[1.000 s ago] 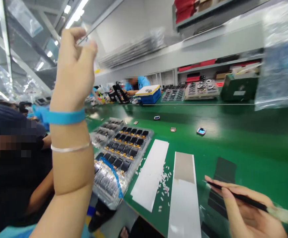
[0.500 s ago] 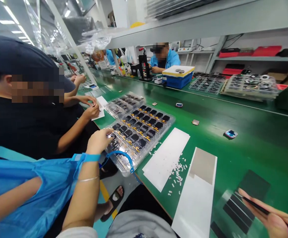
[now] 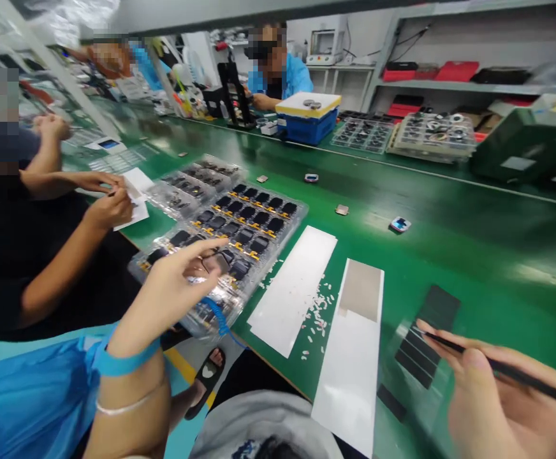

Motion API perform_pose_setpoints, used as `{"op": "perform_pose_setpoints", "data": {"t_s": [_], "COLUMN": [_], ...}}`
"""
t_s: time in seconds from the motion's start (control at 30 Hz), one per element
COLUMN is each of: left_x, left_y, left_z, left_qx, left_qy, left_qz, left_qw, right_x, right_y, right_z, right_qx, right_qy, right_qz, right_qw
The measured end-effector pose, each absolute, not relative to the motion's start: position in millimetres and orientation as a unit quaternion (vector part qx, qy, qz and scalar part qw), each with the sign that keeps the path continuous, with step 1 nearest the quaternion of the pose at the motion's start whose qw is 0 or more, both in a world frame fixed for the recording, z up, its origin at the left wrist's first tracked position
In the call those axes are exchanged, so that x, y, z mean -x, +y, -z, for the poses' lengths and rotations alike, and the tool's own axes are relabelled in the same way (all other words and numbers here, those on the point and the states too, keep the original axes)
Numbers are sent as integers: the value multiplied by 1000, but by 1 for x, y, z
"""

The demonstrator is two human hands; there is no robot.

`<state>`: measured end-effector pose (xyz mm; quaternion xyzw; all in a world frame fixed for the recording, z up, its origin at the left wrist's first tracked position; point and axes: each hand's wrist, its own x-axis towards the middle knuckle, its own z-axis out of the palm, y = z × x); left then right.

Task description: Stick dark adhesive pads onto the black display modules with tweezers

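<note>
Here, left hand (image 3: 168, 296) over display tray (image 3: 293, 220), right hand (image 3: 502, 398) holding black tweezers (image 3: 517, 373)

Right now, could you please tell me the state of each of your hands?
Left hand: open, above a plastic tray, holding nothing.
Right hand: closed, holding black tweezers.

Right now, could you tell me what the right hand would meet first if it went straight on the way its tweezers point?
The grey patch on the white strip looks first, but depth is unclear: the right hand with its tweezers may meet the clear film sooner.
</note>
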<state>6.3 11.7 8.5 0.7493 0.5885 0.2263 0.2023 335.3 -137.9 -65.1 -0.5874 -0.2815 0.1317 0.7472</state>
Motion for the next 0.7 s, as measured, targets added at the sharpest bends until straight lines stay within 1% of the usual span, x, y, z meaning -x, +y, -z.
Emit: {"op": "perform_pose_setpoints", "data": {"t_s": [0.03, 0.07, 0.13, 0.17, 0.3, 0.37, 0.43, 0.53, 0.6, 0.7], "left_x": [-25, -45, -85, -104, -154, -166, -171, -172, -173, -179], "left_y": [4, -4, -18, -23, -33, -34, -35, -40, -45, -57], "left_z": [-7, -4, 5, 11, 40, 50, 58, 63, 62, 48], "left_qx": [-764, -779, -797, -785, -664, -600, -574, -591, -586, -535], "left_qy": [521, 457, 332, 301, 270, 248, 232, 238, 243, 233], "left_qz": [-272, -292, -296, -290, -272, -266, -245, -225, -232, -245], "left_qw": [266, 315, 408, 457, 642, 713, 746, 737, 737, 774], "right_x": [-331, -328, -327, -327, -326, -322, -317, -313, -314, -320], "right_y": [-136, -134, -129, -127, -122, -120, -117, -117, -119, -122], "right_z": [57, 51, 43, 42, 48, 55, 60, 64, 62, 58], "right_qx": [578, 570, 560, 563, 619, 636, 641, 642, 637, 615], "right_qy": [-290, -308, -363, -397, -510, -523, -520, -517, -495, -397], "right_qz": [-151, -178, -224, -236, -219, -211, -204, -196, -226, -305], "right_qw": [748, 741, 710, 685, 556, 526, 527, 532, 546, 610]}}
